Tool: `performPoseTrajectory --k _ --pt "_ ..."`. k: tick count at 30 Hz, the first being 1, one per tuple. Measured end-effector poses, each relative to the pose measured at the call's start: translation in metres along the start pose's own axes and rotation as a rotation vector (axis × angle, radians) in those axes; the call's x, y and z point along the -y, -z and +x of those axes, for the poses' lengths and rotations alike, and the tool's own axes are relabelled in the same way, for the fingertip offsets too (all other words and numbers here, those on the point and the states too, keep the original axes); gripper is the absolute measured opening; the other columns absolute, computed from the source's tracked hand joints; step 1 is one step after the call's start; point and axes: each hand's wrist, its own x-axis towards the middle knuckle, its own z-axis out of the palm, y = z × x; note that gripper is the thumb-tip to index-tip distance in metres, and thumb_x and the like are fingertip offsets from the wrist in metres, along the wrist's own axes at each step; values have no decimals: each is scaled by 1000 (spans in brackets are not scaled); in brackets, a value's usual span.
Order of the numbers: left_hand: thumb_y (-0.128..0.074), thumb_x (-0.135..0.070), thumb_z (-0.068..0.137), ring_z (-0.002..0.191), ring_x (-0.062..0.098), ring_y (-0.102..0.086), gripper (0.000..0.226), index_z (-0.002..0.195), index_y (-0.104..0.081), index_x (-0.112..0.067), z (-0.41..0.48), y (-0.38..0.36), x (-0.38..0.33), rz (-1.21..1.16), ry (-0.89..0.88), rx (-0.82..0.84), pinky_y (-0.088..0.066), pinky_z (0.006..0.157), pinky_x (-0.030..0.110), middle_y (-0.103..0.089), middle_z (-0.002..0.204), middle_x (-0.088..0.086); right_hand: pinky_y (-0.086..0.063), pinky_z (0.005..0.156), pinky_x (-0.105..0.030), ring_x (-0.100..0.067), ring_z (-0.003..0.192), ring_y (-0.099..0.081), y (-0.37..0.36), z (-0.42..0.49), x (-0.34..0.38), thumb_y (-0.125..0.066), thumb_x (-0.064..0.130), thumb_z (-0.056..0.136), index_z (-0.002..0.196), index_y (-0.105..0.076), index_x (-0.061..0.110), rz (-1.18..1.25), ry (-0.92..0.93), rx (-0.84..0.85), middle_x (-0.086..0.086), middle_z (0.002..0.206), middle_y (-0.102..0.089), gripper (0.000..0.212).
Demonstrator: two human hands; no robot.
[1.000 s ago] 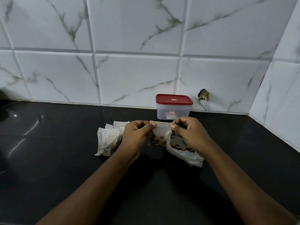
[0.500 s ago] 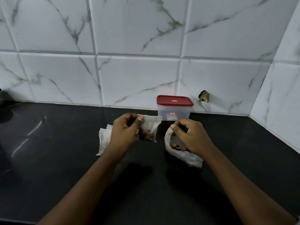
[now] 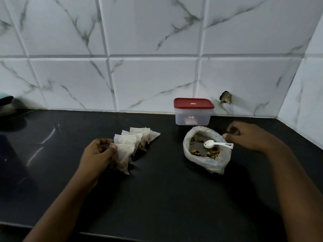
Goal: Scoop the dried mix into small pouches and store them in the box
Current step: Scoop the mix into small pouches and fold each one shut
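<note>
My left hand [image 3: 97, 154] grips a filled white pouch [image 3: 125, 158] and holds it on the counter at the near end of a row of filled pouches [image 3: 139, 137]. A white plastic bag [image 3: 208, 161] of dried mix lies open to the right, with a white spoon [image 3: 217, 144] resting across its mouth. My right hand [image 3: 248, 135] hovers by the bag's right rim, fingers curled, thumb close to the spoon handle; I cannot tell whether it touches. The clear box with a red lid [image 3: 193, 111] stands shut against the wall behind the bag.
The black counter [image 3: 166, 198] meets white marble tiles at the back and a side wall on the right. A dark object with a pale blue top [image 3: 6, 103] sits at the far left edge. A hole [image 3: 226, 98] marks the tile behind the box.
My left hand carried the filled pouch leftward and down to the row of pouches. My right hand let go of it and moved right of the bag, uncovering the spoon.
</note>
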Motion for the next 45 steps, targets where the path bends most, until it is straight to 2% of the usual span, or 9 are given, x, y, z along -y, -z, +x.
performPoseTrajectory --k 4,8,13,19,23,27,31,41,45 --pt "-69 -22 98 97 25 -72 27 124 -62 -22 -4 -7 0 246 -159 -113 -62 76 48 -70 112 1 -56 72 -34 -15 80 -69 -4 1 -2 -71 47 95 101 -67 26 25 -39 170 -2 95 -74 22" --pt "-70 -20 94 113 23 -60 30 124 -67 -20 -23 -21 -31 531 -670 -238 -53 95 53 -67 120 -1 -52 60 -28 -17 72 -72 -4 1 2 -75 30 93 96 -69 22 -21 -15 161 0 84 -76 10" --pt "-67 -31 97 98 7 -61 15 110 -69 -24 -48 -100 -83 499 -900 148 -47 84 30 -69 102 -13 -42 61 -25 -10 76 -65 3 -1 5 -78 21 91 91 -71 26 -21 51 7 4 87 -69 8" --pt "-63 -33 100 81 0 -63 10 103 -67 -24 -5 -190 -52 301 -675 239 -56 75 34 -69 90 -14 -41 60 -13 2 71 -61 -2 1 12 -74 13 90 97 -79 24 171 246 -327 13 81 -65 14" --pt "-62 -43 100 88 -3 -66 19 112 -66 -28 10 -198 -11 312 -573 297 -60 82 40 -71 97 -15 -47 74 -21 -3 88 -61 -17 7 13 -75 12 88 107 -81 28 -59 250 88 13 98 -63 25" --pt "-61 -43 101 87 0 -68 18 105 -70 -28 15 -198 -11 221 -543 296 -60 81 43 -73 94 -13 -54 75 -27 -5 85 -64 -9 5 14 -76 16 89 105 -81 29 89 304 -134 12 100 -66 22" --pt "-61 -39 102 86 1 -68 17 102 -73 -26 14 -201 -7 218 -557 292 -60 80 43 -73 91 -12 -49 77 -21 -3 90 -62 -11 1 18 -75 18 91 106 -78 30 -110 302 165 16 99 -63 20" --pt "-64 -31 100 85 1 -67 12 99 -73 -24 18 -205 -6 285 -575 331 -59 80 36 -72 91 -12 -46 72 -23 -5 84 -60 -12 2 20 -73 15 91 105 -79 28 -13 324 -52 12 95 -63 20" --pt "-63 -30 101 83 -1 -66 12 99 -73 -24 19 -206 -5 299 -580 341 -57 77 29 -71 90 -13 -46 71 -22 -5 86 -62 -14 0 21 -76 18 89 101 -79 30 -79 293 127 14 93 -63 17"
